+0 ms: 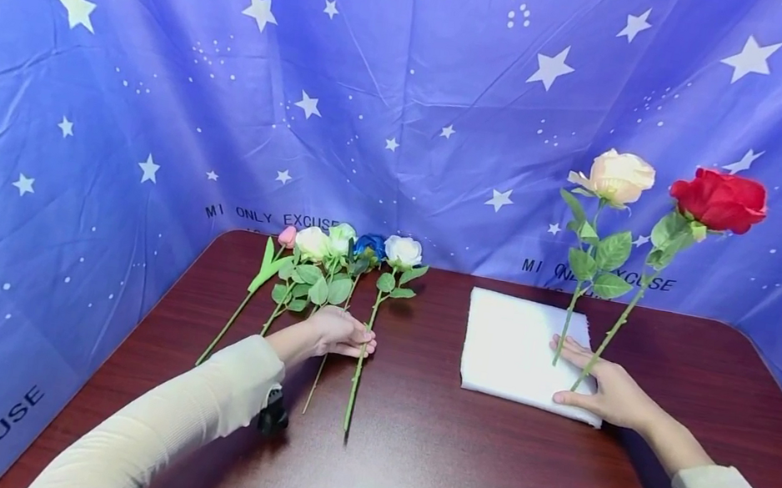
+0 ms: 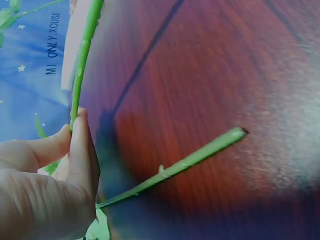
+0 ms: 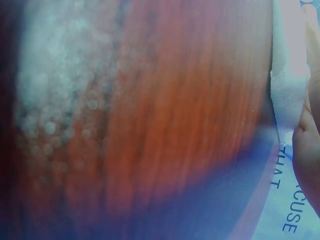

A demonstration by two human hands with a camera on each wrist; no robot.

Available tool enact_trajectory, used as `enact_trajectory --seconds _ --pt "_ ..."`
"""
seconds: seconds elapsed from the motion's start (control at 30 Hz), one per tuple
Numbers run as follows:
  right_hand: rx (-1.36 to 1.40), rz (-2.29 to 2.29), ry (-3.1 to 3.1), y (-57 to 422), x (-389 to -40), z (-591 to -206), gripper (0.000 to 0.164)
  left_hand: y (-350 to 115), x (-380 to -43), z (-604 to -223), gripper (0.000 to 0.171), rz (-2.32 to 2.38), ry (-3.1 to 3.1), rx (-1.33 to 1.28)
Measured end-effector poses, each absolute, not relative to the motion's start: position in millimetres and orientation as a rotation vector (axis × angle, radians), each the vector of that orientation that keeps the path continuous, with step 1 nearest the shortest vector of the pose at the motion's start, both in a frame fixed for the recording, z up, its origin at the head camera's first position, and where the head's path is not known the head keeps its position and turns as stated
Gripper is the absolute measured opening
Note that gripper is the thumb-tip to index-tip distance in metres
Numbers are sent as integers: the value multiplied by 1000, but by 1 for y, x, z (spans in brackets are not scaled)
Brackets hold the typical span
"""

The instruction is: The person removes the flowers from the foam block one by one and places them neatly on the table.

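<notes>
Your left hand (image 1: 342, 331) pinched the white rose (image 1: 403, 253) by its stem (image 1: 353, 394), just right of the blue rose (image 1: 369, 247) on the tabletop (image 1: 478, 476); your right hand (image 1: 611, 393) lay spread wide on the white foam block (image 1: 506, 346), where the cream rose (image 1: 621, 177) and red rose (image 1: 719, 200) stood.

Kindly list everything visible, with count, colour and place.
Table: 1, maroon, centre
Backdrop: 1, blue, behind table
Block: 1, white, table right
Peach rose: 1, peach, in block
Red rose: 1, red, in block
White rose: 1, white, table left
Blue rose: 1, blue, table left
Green rose: 1, green, table left
Cream rose: 1, cream, table left
Tulip: 1, pink, far left
Sleeves: 2, cream, both sides
Cameras: 2, black, by sleeves
Left grip: 1, bare, pinching white rose
Right grip: 1, bare, on block
</notes>
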State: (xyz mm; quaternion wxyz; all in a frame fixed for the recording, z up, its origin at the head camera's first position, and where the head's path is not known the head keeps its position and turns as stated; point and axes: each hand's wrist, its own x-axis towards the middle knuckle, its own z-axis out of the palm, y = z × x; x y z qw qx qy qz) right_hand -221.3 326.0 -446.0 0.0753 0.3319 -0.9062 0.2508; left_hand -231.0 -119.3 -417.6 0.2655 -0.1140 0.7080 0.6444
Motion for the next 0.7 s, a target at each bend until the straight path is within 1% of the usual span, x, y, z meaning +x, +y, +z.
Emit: enact_trajectory --seconds 0.17,0.43,0.7 --pt "999 751 -2710 326 -221 -446 77 -122 -227 -421 21 1722 1917 -333" --pt "1018 730 -2687 327 -222 -447 77 -125 -227 -421 26 1736 1965 -368" --pt "1018 737 -2679 327 -222 -448 76 -128 -225 -420 21 1712 2028 -364"
